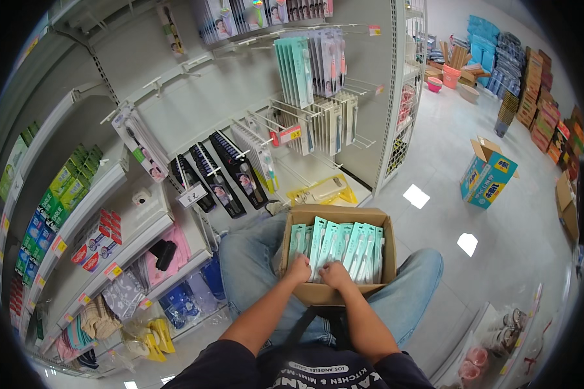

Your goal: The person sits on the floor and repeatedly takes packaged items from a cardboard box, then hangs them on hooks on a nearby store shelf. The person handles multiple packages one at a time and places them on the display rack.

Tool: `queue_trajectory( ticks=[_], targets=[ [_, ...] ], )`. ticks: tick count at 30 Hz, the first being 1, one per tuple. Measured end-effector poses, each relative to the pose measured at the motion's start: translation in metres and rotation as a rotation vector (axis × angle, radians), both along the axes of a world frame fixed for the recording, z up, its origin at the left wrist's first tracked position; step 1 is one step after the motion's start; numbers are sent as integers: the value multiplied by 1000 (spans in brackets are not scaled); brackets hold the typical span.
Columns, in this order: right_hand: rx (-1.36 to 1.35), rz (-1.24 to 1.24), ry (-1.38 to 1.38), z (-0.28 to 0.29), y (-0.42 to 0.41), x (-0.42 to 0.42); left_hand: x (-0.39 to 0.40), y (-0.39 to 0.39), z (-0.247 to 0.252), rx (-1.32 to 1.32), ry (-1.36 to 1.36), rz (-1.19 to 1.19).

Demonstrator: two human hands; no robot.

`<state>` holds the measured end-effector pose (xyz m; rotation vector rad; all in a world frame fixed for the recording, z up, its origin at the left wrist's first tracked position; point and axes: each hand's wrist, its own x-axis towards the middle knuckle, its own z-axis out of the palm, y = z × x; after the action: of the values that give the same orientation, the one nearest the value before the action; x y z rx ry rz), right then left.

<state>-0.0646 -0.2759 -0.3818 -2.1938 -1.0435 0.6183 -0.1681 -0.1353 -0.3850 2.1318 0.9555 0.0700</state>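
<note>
An open cardboard box (341, 212) rests at my lap between my knees, with several mint-green toothbrush packs (357, 248) standing in it. My left hand (298, 270) reaches over the near left part of the box, its curled fingers on the lower part of a pack. Just to its right, my right hand (336, 274) has its thumb and fingers bent around the lower edge of another pack. The fingertips of both hands are partly hidden among the packs. Similar mint-green packs (292, 70) hang on a rack hook ahead.
Toothbrush displays (226, 182) hang from hooks ahead, above a yellow package (323, 190) on the bottom shelf. Shelves at left hold toothpaste boxes (97, 243) and a black object (163, 254). A blue carton (487, 177) stands on the floor at right; glassware (474, 362) sits at lower right.
</note>
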Motion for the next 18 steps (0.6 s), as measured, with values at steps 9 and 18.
queue_trajectory(
  ticks=[9, 18],
  targets=[
    [213, -227, -34, 17, 0, -8, -9, -26, 35, 290, -131, 150],
    [568, -444, -45, 49, 24, 9, 8, -2, 28, 192, -352, 16]
  ],
)
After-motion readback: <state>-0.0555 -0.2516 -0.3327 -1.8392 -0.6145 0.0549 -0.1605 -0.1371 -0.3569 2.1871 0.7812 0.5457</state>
